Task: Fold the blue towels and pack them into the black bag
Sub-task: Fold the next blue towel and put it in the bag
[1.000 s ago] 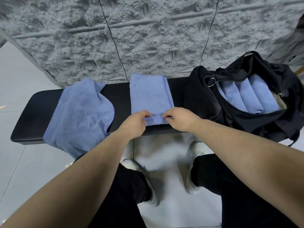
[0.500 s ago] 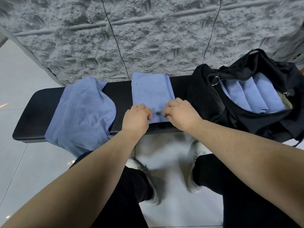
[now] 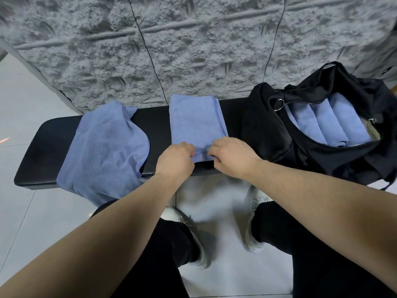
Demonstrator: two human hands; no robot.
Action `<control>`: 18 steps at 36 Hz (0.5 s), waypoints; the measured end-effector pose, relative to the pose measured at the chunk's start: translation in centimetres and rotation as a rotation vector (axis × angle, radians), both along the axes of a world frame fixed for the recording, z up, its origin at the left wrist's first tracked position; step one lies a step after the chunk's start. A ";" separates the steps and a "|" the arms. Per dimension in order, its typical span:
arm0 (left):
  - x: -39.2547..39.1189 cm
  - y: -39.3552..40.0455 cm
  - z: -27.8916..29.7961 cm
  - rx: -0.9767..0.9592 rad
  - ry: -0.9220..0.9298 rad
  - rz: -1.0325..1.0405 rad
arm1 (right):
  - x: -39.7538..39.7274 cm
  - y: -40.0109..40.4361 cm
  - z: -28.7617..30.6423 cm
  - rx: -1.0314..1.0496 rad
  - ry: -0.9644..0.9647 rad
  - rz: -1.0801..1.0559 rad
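We've got both hands on the near end of the folded blue towel [image 3: 194,123], mid-bench. Left hand [image 3: 176,161] curls its fingers round the near-left corner, right hand [image 3: 231,158] pinches the near-right corner; both grasping cloth, nothing let go. The towel lies as a long strip w/ its long axis running away from us toward the wall, far end at the back edge of the black bench [image 3: 43,151], near end under our knuckles. So the next fold, we judge, goes lengthwise: near end lifted & carried forward over the far end, both hands moving together.

Black bag [image 3: 268,130] sits on the right end of the bench, mouth open, w/ three rolled/folded towels [image 3: 328,123] side by side inside. It's just beside the strip on the right-hand side, so our right hand is nearer for the drop-in. Unfolded towel [image 3: 103,151] drapes over the bench to our left, hanging past the front edge, not yet done.
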State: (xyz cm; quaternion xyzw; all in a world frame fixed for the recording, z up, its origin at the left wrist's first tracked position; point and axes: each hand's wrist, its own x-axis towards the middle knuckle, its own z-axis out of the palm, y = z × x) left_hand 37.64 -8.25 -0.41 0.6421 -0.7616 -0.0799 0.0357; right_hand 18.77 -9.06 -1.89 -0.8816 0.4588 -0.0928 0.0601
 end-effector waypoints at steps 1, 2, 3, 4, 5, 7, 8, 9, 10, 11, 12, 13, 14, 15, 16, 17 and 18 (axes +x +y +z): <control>0.0 0.1 0.0 -0.002 -0.002 -0.002 | -0.1 0.1 -0.1 -0.030 -0.003 0.012; 0.1 0.1 -0.1 -0.002 -0.002 -0.005 | -0.2 0.1 -0.3 -0.047 0.001 0.023; 0.1 0.2 -0.1 0.000 0.000 -0.008 | -0.3 0.1 -0.4 -0.061 0.006 0.031; 0.2 0.2 -0.2 0.002 0.004 -0.016 | -0.3 0.1 -0.6 -0.075 0.005 0.032; 0.2 0.2 -0.2 0.007 0.003 -0.027 | -0.2 0.0 -0.7 -0.081 0.004 0.032; 0.3 0.2 -0.3 0.012 -0.012 -0.049 | 0.1 -0.1 -0.8 -0.054 -0.001 0.010; 0.3 0.2 -0.3 0.012 -0.017 -0.052 | 0.2 -0.3 -0.7 -0.038 -0.006 -0.013; 0.3 0.1 -0.3 0.013 -0.019 -0.053 | 0.3 -0.4 -0.6 -0.015 -0.002 -0.045; 0.2 0.1 -0.2 0.015 -0.018 -0.053 | 0.4 -0.5 -0.5 0.025 0.002 -0.073; 0.2 0.1 -0.2 0.017 -0.015 -0.052 | 0.5 -0.6 -0.3 0.063 -0.003 -0.095; 0.1 0.0 -0.1 0.019 -0.008 -0.045 | 0.5 -0.6 -0.2 0.093 -0.018 -0.107; 0.1 0.0 0.0 0.017 0.000 -0.033 | 0.4 -0.6 0.0 0.115 -0.034 -0.112; 0.1 0.0 0.0 0.011 0.007 -0.020 | 0.4 -0.6 0.1 0.134 -0.041 -0.112; 0.0 0.0 0.0 0.001 0.011 -0.007 | 0.2 -0.5 0.2 0.151 -0.047 -0.108; 0.0 0.0 0.0 -0.009 0.013 0.004 | 0.1 -0.4 0.2 0.171 -0.053 -0.107; -0.1 0.1 0.1 -0.014 0.017 0.016 | 0.0 -0.3 0.2 0.190 -0.058 -0.110; -0.2 0.2 0.1 -0.018 0.024 0.031 | -0.1 -0.2 0.3 0.208 -0.060 -0.116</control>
